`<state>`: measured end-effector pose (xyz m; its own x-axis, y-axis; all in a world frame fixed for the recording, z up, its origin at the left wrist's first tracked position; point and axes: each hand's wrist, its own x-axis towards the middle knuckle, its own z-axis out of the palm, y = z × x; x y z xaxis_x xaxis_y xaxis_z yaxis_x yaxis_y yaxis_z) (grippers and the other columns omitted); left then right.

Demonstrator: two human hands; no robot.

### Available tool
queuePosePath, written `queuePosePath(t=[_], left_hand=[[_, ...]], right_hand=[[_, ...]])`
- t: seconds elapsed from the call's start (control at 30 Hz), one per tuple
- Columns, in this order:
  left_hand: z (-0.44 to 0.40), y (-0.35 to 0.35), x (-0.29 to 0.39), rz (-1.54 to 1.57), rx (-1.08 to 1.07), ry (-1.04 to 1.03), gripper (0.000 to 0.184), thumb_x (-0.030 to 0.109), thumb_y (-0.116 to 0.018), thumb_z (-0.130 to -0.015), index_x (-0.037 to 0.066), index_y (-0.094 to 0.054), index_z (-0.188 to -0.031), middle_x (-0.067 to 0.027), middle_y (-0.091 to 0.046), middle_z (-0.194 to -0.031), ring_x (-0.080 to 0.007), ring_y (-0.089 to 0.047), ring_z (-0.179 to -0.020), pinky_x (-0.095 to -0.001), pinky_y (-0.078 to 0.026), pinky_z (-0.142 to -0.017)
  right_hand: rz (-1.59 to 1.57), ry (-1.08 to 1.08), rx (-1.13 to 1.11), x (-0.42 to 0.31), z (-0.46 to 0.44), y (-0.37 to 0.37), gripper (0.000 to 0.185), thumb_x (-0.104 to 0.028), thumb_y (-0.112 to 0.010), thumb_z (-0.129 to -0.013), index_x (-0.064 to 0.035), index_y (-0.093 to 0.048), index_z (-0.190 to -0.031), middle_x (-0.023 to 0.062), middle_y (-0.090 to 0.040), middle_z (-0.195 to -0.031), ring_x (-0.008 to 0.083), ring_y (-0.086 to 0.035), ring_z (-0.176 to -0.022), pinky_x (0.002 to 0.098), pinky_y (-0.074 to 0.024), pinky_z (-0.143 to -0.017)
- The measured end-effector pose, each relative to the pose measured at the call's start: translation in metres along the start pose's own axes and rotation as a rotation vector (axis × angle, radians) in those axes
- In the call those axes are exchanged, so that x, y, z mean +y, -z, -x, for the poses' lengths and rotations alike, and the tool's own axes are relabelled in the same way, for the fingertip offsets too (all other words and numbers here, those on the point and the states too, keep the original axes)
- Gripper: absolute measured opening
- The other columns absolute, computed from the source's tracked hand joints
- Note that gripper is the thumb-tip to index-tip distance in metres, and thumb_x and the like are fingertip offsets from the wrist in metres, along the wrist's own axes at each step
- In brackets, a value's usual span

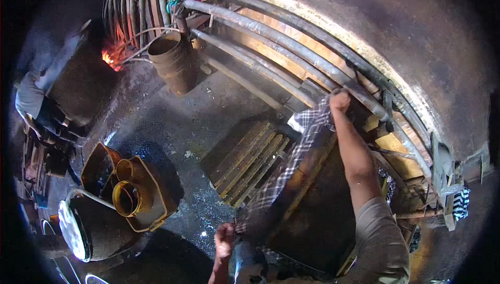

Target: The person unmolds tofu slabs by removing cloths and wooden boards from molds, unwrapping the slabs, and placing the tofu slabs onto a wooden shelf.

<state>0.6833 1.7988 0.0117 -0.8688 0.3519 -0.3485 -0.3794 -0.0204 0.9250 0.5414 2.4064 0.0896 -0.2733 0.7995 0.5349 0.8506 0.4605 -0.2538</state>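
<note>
A dark and white checked cloth [291, 164] is stretched diagonally between my two hands. My right hand [339, 100], arm reaching forward, is closed round its far end, beside the long pipes. At the near end, my left hand [225, 238] is closed on the cloth's other corner, low in the middle of the view. Beneath and to the right of the cloth lies a large dark surface [312, 211] with a wooden edge. A slatted wooden pallet [250, 164] rests on the floor to the left of the cloth.
Long metal pipes [276, 36] curve along the wall. A rusty bucket [174, 65] stands near a fire [111, 60]. Yellowish containers [148, 193] and a large pot [99, 226] are at the lower left. Another person [31, 96] bends at the far left.
</note>
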Motion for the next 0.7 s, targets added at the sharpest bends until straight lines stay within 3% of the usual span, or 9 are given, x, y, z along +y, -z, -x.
queuePosePath(t=[0.13, 0.17, 0.2, 0.27, 0.3, 0.43, 0.53, 0.6, 0.7], left_hand=[[0.084, -0.018, 0.031, 0.128, -0.11, 0.029, 0.007, 0.011, -0.054, -0.089, 0.004, -0.055, -0.09, 0.0042, -0.049, -0.074, -0.0041, -0.04, -0.064, -0.021, -0.034, -0.057], [0.109, -0.028, 0.008, 0.012, -0.141, 0.115, 0.011, 0.008, -0.056, -0.085, 0.003, -0.057, -0.095, 0.0035, -0.05, -0.074, -0.0068, -0.046, -0.066, -0.0228, -0.038, -0.059], [0.136, -0.048, -0.019, 0.22, -0.167, 0.088, 0.015, 0.007, -0.058, -0.08, 0.002, -0.06, -0.094, -0.0037, -0.057, -0.077, -0.0148, -0.056, -0.07, -0.0261, -0.044, -0.061], [0.155, -0.083, -0.023, -0.892, -0.18, -0.482, 0.015, 0.011, -0.06, -0.078, 0.002, -0.063, -0.09, -0.0139, -0.062, -0.081, -0.0265, -0.062, -0.07, -0.0327, -0.05, -0.061], [0.164, -0.093, -0.032, -0.908, -0.177, -0.281, 0.015, 0.015, -0.06, -0.078, 0.004, -0.065, -0.087, -0.0177, -0.064, -0.081, -0.0334, -0.062, -0.064, -0.0384, -0.051, -0.056], [0.142, -0.104, 0.015, -1.238, -0.156, -0.324, 0.027, 0.035, -0.058, -0.081, 0.011, -0.067, -0.091, -0.0164, -0.064, -0.07, -0.0348, -0.063, -0.061, -0.0443, -0.051, -0.057], [0.076, -0.135, 0.068, -1.091, -0.107, -0.636, 0.026, 0.019, -0.063, -0.077, 0.002, -0.063, -0.097, -0.0211, -0.061, -0.096, -0.037, -0.061, -0.081, -0.0416, -0.051, -0.066], [0.0, -0.144, 0.045, -1.025, -0.152, -0.686, 0.033, 0.018, -0.064, -0.076, 0.001, -0.057, -0.103, -0.023, -0.059, -0.101, -0.0415, -0.056, -0.093, -0.0461, -0.047, -0.079], [-0.074, -0.169, 0.026, -1.128, -0.222, -0.403, 0.036, 0.031, -0.062, -0.079, 0.003, -0.059, -0.102, -0.0195, -0.063, -0.098, -0.038, -0.059, -0.094, -0.0462, -0.047, -0.077]], right_hand=[[0.106, -0.059, 0.084, 0.155, -0.009, -0.006, 0.027, -0.025, -0.063, -0.077, -0.0049, -0.061, -0.06, 0.0111, -0.063, -0.065, 0.0274, -0.062, -0.056, 0.0381, -0.0463, -0.044], [0.383, -0.175, -0.524, 0.208, -0.005, -0.023, 0.029, -0.031, -0.056, -0.081, -0.0091, -0.067, -0.066, 0.0099, -0.065, -0.065, 0.025, -0.066, -0.064, 0.0362, -0.0503, -0.053], [0.149, -0.274, -0.457, 0.214, 0.032, 0.015, 0.029, -0.03, -0.058, -0.08, -0.0062, -0.066, -0.066, 0.0115, -0.064, -0.065, 0.0255, -0.065, -0.062, 0.0367, -0.0508, -0.053], [-0.373, -0.656, -0.38, 0.267, 0.094, 0.008, 0.027, -0.029, -0.059, -0.079, -0.003, -0.067, -0.076, 0.0144, -0.066, -0.071, 0.0276, -0.066, -0.065, 0.0401, -0.0526, -0.061], [-0.598, -0.742, -0.563, 0.245, 0.112, 0.082, 0.024, -0.026, -0.058, -0.078, -0.0043, -0.068, -0.083, 0.0157, -0.066, -0.071, 0.029, -0.066, -0.069, 0.0417, -0.0528, -0.066], [-0.209, -0.265, -0.399, 0.351, 0.12, 0.158, 0.036, -0.035, -0.063, -0.075, -0.0071, -0.065, -0.096, 0.0167, -0.065, -0.09, 0.0325, -0.063, -0.084, 0.043, -0.0523, -0.072], [0.31, 0.04, -0.079, 0.462, 0.164, 0.18, 0.067, -0.045, -0.067, -0.072, -0.009, -0.048, -0.126, 0.0198, -0.046, -0.129, 0.0368, -0.048, -0.114, 0.045, -0.046, -0.087], [0.121, -0.116, -0.175, 0.515, 0.22, 0.198, 0.084, -0.043, -0.066, -0.074, -0.0097, -0.025, -0.14, 0.0194, -0.028, -0.141, 0.036, -0.033, -0.126, 0.0448, -0.0378, -0.097], [-0.196, -0.459, -0.418, 0.562, 0.374, 0.224, 0.067, -0.034, -0.066, -0.077, -0.0031, -0.037, -0.129, 0.0177, -0.043, -0.125, 0.0323, -0.044, -0.109, 0.0436, -0.0412, -0.089]])
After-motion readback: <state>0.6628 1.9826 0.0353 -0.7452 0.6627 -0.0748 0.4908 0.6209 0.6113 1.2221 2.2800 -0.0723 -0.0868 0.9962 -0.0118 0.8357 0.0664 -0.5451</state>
